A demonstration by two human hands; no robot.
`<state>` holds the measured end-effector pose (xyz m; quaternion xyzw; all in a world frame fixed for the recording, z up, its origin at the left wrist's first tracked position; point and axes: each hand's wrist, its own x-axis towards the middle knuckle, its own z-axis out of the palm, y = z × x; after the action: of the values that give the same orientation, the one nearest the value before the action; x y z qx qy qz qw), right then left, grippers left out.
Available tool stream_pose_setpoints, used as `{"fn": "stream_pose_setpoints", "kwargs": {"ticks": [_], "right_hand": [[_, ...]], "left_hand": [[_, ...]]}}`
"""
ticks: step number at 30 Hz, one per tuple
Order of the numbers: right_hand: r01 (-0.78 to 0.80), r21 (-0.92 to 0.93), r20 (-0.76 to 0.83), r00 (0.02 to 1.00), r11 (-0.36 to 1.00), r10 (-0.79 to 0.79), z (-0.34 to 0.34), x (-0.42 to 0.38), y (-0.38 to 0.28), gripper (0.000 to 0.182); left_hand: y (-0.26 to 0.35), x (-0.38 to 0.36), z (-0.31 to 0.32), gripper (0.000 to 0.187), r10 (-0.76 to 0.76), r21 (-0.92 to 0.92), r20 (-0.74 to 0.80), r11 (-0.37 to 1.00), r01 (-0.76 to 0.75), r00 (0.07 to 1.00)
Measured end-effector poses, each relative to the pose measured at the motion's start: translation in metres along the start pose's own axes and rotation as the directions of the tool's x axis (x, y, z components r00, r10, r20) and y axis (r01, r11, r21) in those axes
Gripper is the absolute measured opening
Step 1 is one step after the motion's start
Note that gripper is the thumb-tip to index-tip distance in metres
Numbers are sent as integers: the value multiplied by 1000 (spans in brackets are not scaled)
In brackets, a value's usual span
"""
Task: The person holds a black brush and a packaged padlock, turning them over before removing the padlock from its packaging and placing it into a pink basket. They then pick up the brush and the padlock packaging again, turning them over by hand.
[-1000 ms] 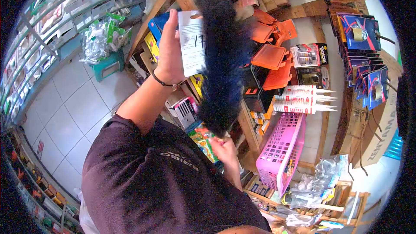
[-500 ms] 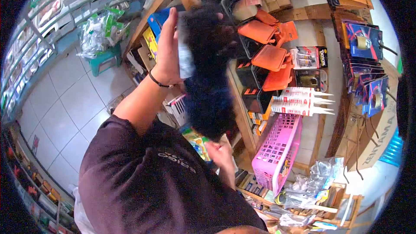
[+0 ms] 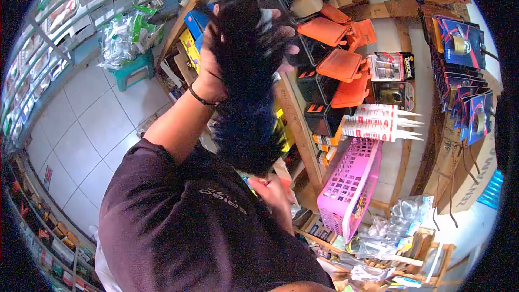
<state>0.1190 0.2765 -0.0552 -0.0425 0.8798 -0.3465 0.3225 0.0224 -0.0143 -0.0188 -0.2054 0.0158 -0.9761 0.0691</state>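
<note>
A black, fluffy feather duster (image 3: 246, 75) fills the middle of the head view, its wispy edges blurred. My right hand (image 3: 274, 190) is closed around its lower end, and the handle itself is hidden. My left hand (image 3: 210, 75), palm toward me and a dark band on its wrist, curves behind the feathers. Its thumb shows on one side and its fingertips on the other. Between the palm and the feathers, a pale box-like thing (image 3: 266, 17) shows only as a small patch; the feathers cover the rest.
Orange-lidded black bins (image 3: 339, 65), sealant tubes (image 3: 373, 123) and a pink basket (image 3: 346, 189) line the wooden shelf on the right. Blister packs (image 3: 459, 43) hang beyond. A green stool (image 3: 133, 70) carrying plastic bags stands on the tiled floor (image 3: 89, 124).
The feather duster has shifted up and left across my left hand, hiding most of the pale thing seen earlier. My right hand has moved slightly down, still holding the duster.
</note>
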Motion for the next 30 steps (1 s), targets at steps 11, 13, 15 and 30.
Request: {"fn": "stream_pose_setpoints", "kwargs": {"ticks": [11,13,15,30], "right_hand": [[-114,114,-86,989,987,124,-6,-1,0,25],[-57,172,-97,993,983,74,-1,-1,-9,25],[-57,-115,-27,998,992,54,9,-7,-24,34],[-46,121,-54,997,992,52,9,10,-23,32]], "left_hand": [[-1,8,-12,61,74,26,-280,997,-70,957],[1,7,-14,62,157,309,-439,951,-15,885],[-1,11,-9,64,68,-33,-154,997,-74,986],[28,-1,-36,59,14,-134,106,991,1,994]]}}
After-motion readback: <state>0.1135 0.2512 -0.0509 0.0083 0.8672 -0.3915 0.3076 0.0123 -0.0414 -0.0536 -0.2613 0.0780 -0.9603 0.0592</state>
